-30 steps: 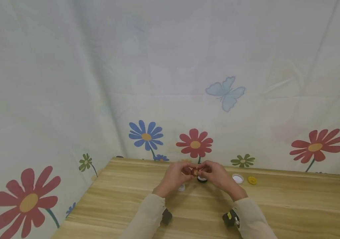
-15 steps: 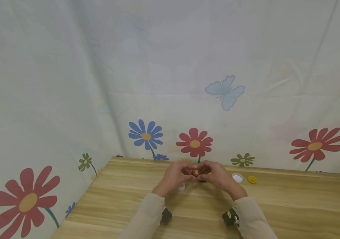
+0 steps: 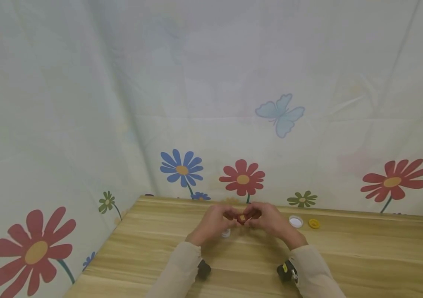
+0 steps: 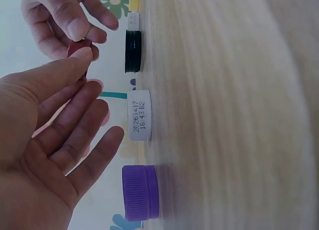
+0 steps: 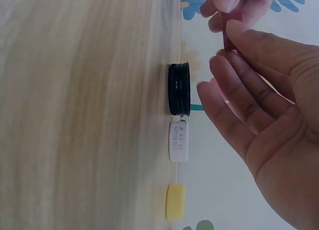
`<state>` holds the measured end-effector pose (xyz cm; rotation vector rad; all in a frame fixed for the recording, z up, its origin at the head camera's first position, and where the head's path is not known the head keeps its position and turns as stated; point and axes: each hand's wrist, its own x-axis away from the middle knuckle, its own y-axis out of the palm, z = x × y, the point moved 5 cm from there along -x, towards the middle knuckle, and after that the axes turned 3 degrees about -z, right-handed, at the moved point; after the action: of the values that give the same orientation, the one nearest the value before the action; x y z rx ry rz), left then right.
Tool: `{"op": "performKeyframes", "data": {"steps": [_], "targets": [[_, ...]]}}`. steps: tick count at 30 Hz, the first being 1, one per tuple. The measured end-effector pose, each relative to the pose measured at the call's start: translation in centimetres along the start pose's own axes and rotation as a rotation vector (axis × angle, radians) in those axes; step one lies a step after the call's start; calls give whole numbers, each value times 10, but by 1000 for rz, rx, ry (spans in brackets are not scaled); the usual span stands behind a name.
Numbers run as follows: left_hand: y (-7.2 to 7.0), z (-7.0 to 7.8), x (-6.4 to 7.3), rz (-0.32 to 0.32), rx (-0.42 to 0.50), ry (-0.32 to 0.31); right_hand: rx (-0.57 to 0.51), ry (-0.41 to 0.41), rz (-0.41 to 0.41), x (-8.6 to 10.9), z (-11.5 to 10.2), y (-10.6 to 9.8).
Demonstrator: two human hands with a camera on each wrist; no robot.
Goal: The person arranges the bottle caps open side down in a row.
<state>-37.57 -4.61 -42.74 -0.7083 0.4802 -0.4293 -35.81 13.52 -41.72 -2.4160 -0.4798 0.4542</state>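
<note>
Between both hands, above the table, is a small dark red bottle cap [image 3: 242, 219] with a gold marking on its top. My left hand [image 3: 213, 223] pinches it from the left side between thumb and fingers. From the right, my right hand [image 3: 269, 220] pinches its other side. In the left wrist view the red cap [image 4: 79, 45] is mostly covered by fingertips. A black cap [image 5: 179, 89] stands on the table below the hands, hidden from the head view. Left of it are a white cap [image 4: 139, 115] and a ridged purple cap [image 4: 140, 192].
Right of the hands lie another white cap [image 3: 295, 222] and a yellow cap [image 3: 314, 224]. The wooden table [image 3: 367, 252] ends at a flower-printed curtain [image 3: 211, 82] behind. Black wrist devices [image 3: 287, 271] sit under both forearms.
The red cap has been turned and tilted between the fingers, with its marked face shifting. Both hands have come slightly lower and now cover the black cap in the head view.
</note>
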Motion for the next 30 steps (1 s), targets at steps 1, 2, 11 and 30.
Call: {"op": "performKeyframes", "data": {"steps": [1,2,11,30], "targets": [[0,0,0,-4,-1,-3,2,1,-2,0,0,0],[0,0,1,-8,0,-5,2,-1,-4,0,0,1],[4,-1,2,-69,21,-52,45,-33,-24,-1,-3,6],[12,-5,2,-139,12,-67,86,70,-73,0,2,20]]}}
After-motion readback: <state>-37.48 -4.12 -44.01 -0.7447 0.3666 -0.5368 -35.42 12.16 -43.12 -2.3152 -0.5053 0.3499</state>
